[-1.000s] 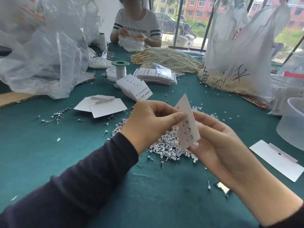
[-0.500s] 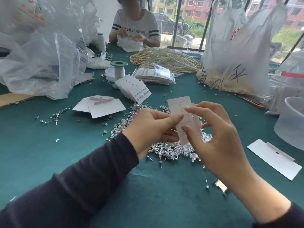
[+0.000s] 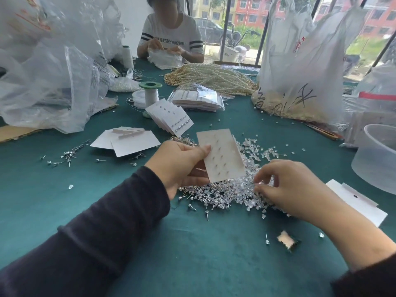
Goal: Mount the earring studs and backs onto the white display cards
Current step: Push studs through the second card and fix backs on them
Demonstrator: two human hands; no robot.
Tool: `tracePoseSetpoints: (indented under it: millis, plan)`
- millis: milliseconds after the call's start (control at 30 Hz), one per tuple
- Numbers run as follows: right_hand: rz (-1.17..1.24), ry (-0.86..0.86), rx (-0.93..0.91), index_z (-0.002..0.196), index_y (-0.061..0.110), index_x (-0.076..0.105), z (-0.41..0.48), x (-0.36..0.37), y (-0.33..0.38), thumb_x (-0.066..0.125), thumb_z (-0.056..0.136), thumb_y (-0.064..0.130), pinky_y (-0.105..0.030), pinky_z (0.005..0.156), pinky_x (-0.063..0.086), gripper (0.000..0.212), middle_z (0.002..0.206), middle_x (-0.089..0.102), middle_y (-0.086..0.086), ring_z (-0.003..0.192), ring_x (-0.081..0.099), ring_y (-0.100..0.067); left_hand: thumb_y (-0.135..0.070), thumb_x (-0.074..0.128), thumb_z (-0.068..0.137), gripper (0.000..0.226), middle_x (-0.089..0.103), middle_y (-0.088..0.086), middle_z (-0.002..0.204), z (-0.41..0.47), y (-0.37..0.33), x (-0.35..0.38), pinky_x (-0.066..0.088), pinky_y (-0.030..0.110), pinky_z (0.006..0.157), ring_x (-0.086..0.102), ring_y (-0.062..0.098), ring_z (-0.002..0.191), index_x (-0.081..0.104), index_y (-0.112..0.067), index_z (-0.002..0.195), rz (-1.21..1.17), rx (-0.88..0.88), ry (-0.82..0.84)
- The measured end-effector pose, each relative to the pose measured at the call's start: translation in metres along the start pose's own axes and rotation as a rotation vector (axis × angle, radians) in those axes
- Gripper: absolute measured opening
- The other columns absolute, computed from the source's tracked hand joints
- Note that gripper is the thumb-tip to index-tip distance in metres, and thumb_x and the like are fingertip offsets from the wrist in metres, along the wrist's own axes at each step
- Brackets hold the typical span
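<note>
Table: flat teal felt tabletop (image 3: 192, 254), under both my hands.
Pile: heap of silver studs and clear plastic backs (image 3: 231, 194), right at my right fingertips.
Card: white rectangular paper display card (image 3: 222, 155), its edge pinched by my left hand (image 3: 177, 166); posts seem through, backs missing I reckon.
Right hand (image 3: 293, 187): fingers curled into the heap, can't tell if they've got anything.

The left hand (image 3: 180, 166), forearm in a dark sleeve reaching in from the lower left, is raised and pinches a card (image 3: 222, 155) by its left edge, thumb on the face and fingers behind. The right hand (image 3: 287, 187) sits lower, palm down, its curled fingers (image 3: 265, 170) tipped into the backs (image 3: 242, 189); whether they pinch one is unclear.
</note>
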State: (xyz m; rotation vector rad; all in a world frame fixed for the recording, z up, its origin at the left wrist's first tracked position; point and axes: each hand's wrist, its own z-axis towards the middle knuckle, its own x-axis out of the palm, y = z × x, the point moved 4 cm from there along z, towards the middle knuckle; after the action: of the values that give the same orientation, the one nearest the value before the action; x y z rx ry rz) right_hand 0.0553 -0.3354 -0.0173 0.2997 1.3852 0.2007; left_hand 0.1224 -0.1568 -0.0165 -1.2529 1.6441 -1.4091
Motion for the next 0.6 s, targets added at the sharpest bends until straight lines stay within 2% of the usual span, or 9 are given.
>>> tracePoseSetpoints:
  millis: [100, 167, 267, 400, 600]
  plan:
    - [0.048, -0.041, 0.014, 0.069, 0.026, 0.065, 0.0, 0.001, 0.001, 0.067, 0.077, 0.017, -0.005, 0.057, 0.036, 0.012, 0.061, 0.052, 0.014, 0.057, 0.048, 0.001, -0.019, 0.062, 0.084, 0.02, 0.063, 0.007, 0.049, 0.0, 0.005, 0.003, 0.046, 0.018, 0.035, 0.056, 0.014, 0.035, 0.061, -0.001, 0.075, 0.054, -0.062, 0.045]
    - [0.134, -0.042, 0.037, 0.063, 0.027, 0.063, 0.0, 0.0, 0.0, 0.069, 0.075, 0.016, -0.008, 0.056, 0.038, 0.018, 0.059, 0.055, 0.011, 0.059, 0.051, 0.004, -0.017, 0.062, 0.084, 0.018, 0.063, 0.006, 0.05, 0.001, 0.006, 0.002, 0.045, 0.018, 0.035, 0.055, 0.013, 0.035, 0.061, -0.001, 0.076, 0.065, -0.057, 0.043]
    - [0.251, -0.07, 0.081, 0.061, 0.026, 0.064, 0.0, -0.006, -0.002, 0.074, 0.072, 0.019, -0.011, 0.051, 0.04, 0.016, 0.059, 0.061, 0.011, 0.055, 0.052, -0.002, -0.013, 0.063, 0.083, 0.016, 0.064, 0.008, 0.056, 0.004, 0.005, 0.001, 0.044, 0.016, 0.036, 0.055, 0.012, 0.037, 0.062, -0.002, 0.072, 0.072, -0.012, 0.015]
    - [0.479, -0.12, 0.143, 0.062, 0.018, 0.068, 0.0, -0.014, -0.006, 0.075, 0.072, 0.014, -0.008, 0.042, 0.035, 0.013, 0.047, 0.058, 0.01, 0.041, 0.045, 0.0, -0.011, 0.065, 0.081, 0.018, 0.063, 0.011, 0.057, 0.009, 0.005, -0.003, 0.041, 0.015, 0.036, 0.054, 0.012, 0.037, 0.062, -0.001, 0.067, 0.071, 0.046, -0.053]
    - [0.596, -0.187, 0.171, 0.068, 0.02, 0.071, -0.002, -0.017, -0.006, 0.071, 0.075, 0.01, -0.017, 0.058, 0.047, 0.012, 0.065, 0.07, 0.003, 0.059, 0.06, -0.005, -0.013, 0.063, 0.084, 0.022, 0.066, 0.011, 0.057, 0.008, 0.006, 0.0, 0.045, 0.018, 0.038, 0.058, 0.014, 0.041, 0.064, 0.002, 0.068, 0.146, 0.103, -0.058]
